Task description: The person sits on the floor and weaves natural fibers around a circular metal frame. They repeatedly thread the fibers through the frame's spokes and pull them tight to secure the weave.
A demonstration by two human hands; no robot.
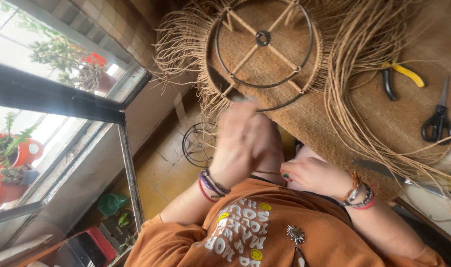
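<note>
Single head cam, no second view, so no overlap. It looks steeply down and the frame reads upside down: the wearer's orange shirt (265, 232) fills 6 o'clock, the burlap-covered table (408, 113) runs from 12 to 3. Close range: left hand (240, 143) and right hand (312, 175) sit near centre, the left blurred. Wire lampshade frame (263, 42) at 12, scissors (438, 118) at 3, window (52, 99) at 9.

At the centre of the frame one hand (240, 141) is raised, blurred, its fingers pointing up and bead bracelets round the wrist. Just right of it the other hand (312, 175) lies low, fingers curled leftward, its wrist also banded with bracelets.
</note>
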